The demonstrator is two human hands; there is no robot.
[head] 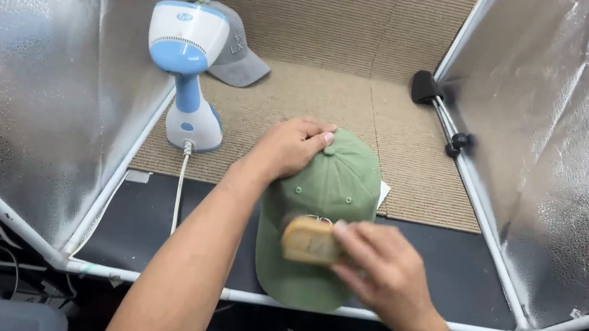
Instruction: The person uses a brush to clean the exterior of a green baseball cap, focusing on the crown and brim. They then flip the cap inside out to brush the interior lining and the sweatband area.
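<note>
I have the green cap (329, 195) lying at the front edge of the worktop (296, 103), brim toward me. My left hand (289, 147) presses down on its crown, fingers curled over it; my right hand (380, 270) grips a wooden brush (308, 240) against the cap's front. A blue-and-white steamer (187, 70) stands well left, beside a grey cap (241, 55).
</note>
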